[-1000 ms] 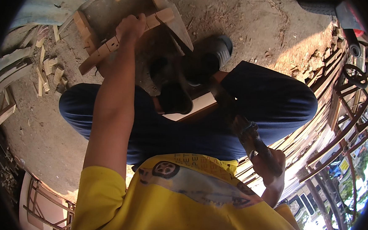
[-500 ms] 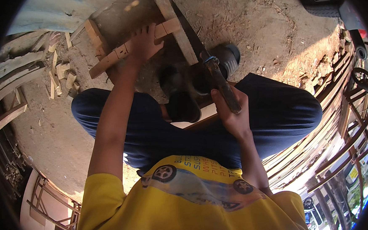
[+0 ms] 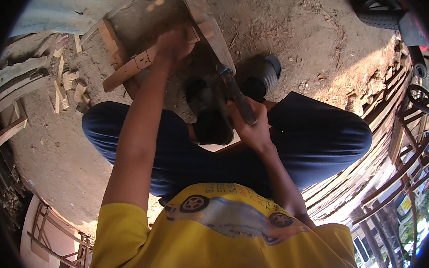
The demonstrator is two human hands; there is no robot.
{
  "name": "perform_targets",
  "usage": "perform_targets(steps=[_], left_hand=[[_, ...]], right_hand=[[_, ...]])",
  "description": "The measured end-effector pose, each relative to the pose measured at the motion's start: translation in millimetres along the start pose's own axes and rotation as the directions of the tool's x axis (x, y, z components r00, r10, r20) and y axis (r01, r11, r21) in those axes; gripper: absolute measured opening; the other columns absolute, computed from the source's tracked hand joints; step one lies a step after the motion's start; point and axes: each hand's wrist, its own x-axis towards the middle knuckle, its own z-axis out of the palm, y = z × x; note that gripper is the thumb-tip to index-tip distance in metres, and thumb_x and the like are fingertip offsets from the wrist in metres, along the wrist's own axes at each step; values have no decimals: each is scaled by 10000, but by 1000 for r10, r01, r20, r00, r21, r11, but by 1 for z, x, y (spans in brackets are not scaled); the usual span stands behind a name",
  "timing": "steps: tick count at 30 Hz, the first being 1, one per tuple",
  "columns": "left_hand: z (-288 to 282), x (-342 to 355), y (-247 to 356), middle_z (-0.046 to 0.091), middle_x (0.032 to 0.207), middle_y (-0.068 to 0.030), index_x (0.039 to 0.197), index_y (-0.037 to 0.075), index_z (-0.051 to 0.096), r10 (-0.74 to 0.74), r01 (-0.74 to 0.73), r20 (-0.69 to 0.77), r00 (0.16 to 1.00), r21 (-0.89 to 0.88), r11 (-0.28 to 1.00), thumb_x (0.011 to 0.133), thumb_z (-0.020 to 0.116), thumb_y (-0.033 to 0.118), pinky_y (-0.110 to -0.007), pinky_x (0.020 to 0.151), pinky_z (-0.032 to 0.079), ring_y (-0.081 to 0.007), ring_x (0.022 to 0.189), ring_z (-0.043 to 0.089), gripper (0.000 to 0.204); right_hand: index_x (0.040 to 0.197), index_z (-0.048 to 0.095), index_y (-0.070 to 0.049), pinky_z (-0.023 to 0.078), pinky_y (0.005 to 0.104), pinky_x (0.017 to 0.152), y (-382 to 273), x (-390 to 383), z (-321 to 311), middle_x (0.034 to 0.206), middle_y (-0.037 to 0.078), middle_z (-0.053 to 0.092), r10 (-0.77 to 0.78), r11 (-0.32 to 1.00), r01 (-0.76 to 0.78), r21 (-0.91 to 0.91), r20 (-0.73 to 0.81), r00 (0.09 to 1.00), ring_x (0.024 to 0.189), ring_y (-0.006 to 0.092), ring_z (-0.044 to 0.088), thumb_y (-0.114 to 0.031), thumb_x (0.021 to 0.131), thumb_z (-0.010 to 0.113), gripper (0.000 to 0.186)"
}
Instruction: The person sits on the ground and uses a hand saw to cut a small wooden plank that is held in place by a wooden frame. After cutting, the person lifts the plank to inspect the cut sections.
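Observation:
A notched wooden bar lies slantwise over two wooden supports, the left timber and the right plank. My left hand is on the bar towards its right end, fingers bent over it and somewhat blurred. In my right hand is a handsaw, its dark handle gripped near the lower end. The saw's narrow dark blade points away from me and crosses the bar just right of my left hand. Whether its teeth are in the wood I cannot tell.
Short wood offcuts lie on the dirt floor at the left. My sandalled feet are close below the bar. Long wooden strips are stacked at the right, with a wheeled vehicle's tyre at the upper right.
My right hand has brought the saw leftward, from beside the right plank to across the bar. My left hand has shifted slightly right, its spread fingers now curled over the bar.

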Motion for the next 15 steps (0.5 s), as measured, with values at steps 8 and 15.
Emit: perform_targets(steps=[8, 15], left_hand=[[-11, 3, -1, 669, 1000, -189, 1069, 97, 647, -47, 42, 142, 989, 33, 999, 759, 622, 303, -465, 839, 509, -365, 949, 638, 374], [-5, 11, -4, 658, 1044, -193, 1047, 72, 652, -11, 21, 89, 996, -113, 993, 753, 625, 293, -459, 829, 518, -349, 985, 629, 369]], right_hand=[[793, 584, 26, 334, 238, 487, -23, -48, -4, 596, -15, 490, 31, 997, -33, -68, -23, 999, 569, 24, 425, -120, 892, 612, 179], [800, 583, 35, 341, 247, 476, -40, -34, 17, 591, -6, 503, -15, 996, 9, -94, -62, 998, 551, 30, 425, -100, 899, 589, 168]])
